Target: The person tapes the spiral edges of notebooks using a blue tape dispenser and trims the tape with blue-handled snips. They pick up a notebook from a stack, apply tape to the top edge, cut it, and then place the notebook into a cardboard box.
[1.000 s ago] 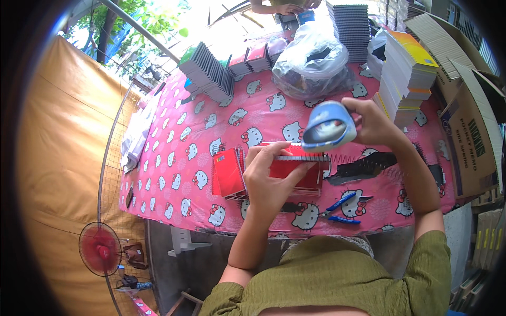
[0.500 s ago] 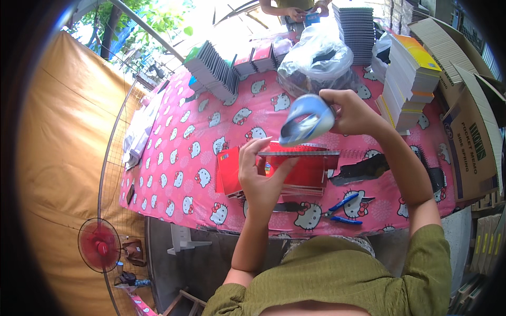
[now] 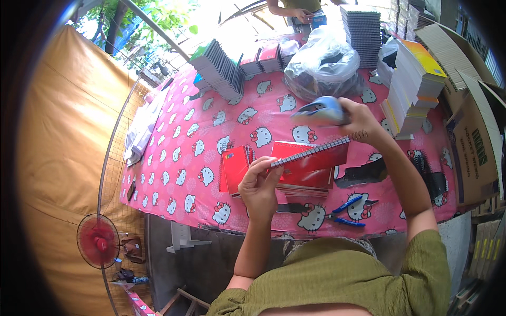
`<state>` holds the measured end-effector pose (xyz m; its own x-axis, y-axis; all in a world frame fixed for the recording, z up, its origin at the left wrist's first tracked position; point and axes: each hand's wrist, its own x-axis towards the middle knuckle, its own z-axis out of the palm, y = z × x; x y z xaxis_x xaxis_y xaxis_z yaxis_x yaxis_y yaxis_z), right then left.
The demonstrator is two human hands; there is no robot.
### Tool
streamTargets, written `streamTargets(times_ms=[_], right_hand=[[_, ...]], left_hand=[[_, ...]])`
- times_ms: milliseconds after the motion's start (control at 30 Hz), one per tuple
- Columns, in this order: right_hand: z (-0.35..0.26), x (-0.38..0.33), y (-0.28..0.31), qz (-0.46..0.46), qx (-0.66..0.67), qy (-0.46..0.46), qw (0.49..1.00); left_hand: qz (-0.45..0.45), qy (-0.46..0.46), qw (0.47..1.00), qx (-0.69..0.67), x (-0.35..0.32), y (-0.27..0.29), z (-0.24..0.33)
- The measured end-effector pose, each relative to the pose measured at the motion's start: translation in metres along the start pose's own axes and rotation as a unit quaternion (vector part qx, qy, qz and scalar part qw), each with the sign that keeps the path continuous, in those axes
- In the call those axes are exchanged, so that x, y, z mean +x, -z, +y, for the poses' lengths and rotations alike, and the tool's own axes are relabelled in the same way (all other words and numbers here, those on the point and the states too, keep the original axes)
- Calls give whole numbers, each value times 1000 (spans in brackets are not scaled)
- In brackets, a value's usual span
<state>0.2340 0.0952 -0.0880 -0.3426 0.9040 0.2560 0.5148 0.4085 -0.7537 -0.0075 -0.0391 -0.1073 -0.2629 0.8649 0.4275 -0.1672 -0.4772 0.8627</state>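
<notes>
My left hand pinches the left end of a red notebook, holding its row of binding holes uppermost and tilted up to the right. A dark wire coil sticks out past the notebook's right end, below my right hand. My right hand is closed round a blue and white slipper, smeared by motion and a little above the binding edge. Underneath, more red notebooks are stacked on the table, with a smaller red pile to their left.
Blue-handled cutting pliers and a black scrap lie on the pink tablecloth. Farther back stand coil-bound stacks, a plastic bag, paper stacks and a cardboard box. Another person handles something blue across the table.
The notebook has turned so its right end is raised and its cover shows more. The slipper has tipped flatter and shifted right with my right hand.
</notes>
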Motion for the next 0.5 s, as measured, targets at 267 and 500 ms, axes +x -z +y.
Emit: streamTargets(times_ms=[267,500], right_hand=[[87,-100,-36,151,-286,-27,946],[20,-206,-81,-52,-159,68,984]], left_hand=[[-26,-41,999,21,17,-18,18],[-137,-260,898,327,-6,-24,23]])
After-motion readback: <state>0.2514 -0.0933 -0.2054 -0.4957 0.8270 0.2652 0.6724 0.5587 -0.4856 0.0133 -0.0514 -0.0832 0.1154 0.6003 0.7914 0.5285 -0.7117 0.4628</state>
